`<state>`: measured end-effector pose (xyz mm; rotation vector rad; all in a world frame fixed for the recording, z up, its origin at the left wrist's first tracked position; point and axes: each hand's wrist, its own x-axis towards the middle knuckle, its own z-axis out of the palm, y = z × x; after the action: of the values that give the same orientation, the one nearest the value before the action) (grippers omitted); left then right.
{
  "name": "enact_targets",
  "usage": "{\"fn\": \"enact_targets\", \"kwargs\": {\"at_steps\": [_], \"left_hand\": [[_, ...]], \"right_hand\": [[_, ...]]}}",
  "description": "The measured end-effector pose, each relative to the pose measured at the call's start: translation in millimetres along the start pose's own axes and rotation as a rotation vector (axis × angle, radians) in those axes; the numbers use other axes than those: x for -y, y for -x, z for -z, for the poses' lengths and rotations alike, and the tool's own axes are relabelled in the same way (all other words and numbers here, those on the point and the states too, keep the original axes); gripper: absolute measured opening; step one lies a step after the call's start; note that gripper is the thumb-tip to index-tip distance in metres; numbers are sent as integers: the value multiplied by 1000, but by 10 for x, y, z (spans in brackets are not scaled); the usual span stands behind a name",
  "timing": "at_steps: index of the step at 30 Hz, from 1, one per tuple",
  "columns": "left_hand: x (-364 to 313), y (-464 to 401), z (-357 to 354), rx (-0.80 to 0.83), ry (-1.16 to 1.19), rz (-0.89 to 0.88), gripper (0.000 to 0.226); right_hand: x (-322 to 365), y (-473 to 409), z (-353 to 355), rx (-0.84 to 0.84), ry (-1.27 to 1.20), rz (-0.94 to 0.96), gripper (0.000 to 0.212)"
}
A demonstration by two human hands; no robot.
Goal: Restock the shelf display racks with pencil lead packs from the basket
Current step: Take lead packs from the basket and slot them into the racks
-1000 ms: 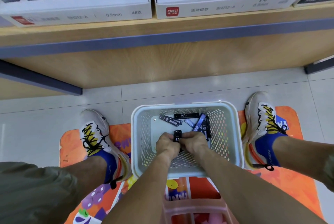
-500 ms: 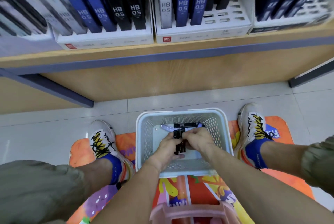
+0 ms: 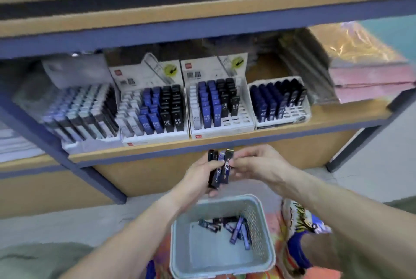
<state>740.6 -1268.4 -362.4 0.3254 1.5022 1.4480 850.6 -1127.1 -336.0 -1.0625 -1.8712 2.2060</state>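
My left hand (image 3: pixel 198 177) grips a small bundle of black and blue pencil lead packs (image 3: pixel 219 167), held upright above the basket and just below the shelf edge. My right hand (image 3: pixel 254 163) pinches the bundle from the right side. The pale grey basket (image 3: pixel 180 245) stands on the floor below my hands, with several more packs (image 3: pixel 234 227) lying in it. On the shelf stand white display racks: the left rack (image 3: pixel 155 136) is nearly full, the middle rack (image 3: pixel 225 130) has open slots at its front right, and the right rack (image 3: pixel 290 118) has open front slots.
A further tray of packs (image 3: pixel 81 112) sits at the shelf's left. Pink and clear wrapped stacks (image 3: pixel 369 80) lie at the shelf's right. Blue shelf posts (image 3: pixel 94 179) slant down to the tiled floor. A colourful mat (image 3: pixel 299 263) lies under the basket, and my right shoe (image 3: pixel 297 215) is beside it.
Both hands have lifted out of the basket with a bundle of packs and risen to the shelf edge. My view has tilted up from the floor to the racks.
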Motion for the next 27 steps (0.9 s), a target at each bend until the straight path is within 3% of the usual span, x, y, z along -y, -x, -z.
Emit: {"fn": "enact_targets", "kwargs": {"at_steps": [3, 7, 11, 18, 23, 27], "left_hand": [[-603, 80, -139, 71, -24, -120, 4], [-1197, 53, -292, 140, -133, -308, 14], [-1504, -92, -336, 126, -248, -410, 27], [-1452, -414, -452, 111, -101, -246, 29], [-1416, -560, -466, 179, 43, -168, 43], [-1355, -637, -511, 182, -76, -212, 24]], "right_hand": [[633, 261, 91, 19, 0, 163, 36], [1200, 393, 251, 43, 20, 342, 37], [1546, 355, 448, -24, 122, 394, 38], [1543, 151, 623, -122, 183, 353, 30], [1585, 3, 803, -251, 190, 350, 36], [1525, -126, 880, -282, 240, 337, 38]]}}
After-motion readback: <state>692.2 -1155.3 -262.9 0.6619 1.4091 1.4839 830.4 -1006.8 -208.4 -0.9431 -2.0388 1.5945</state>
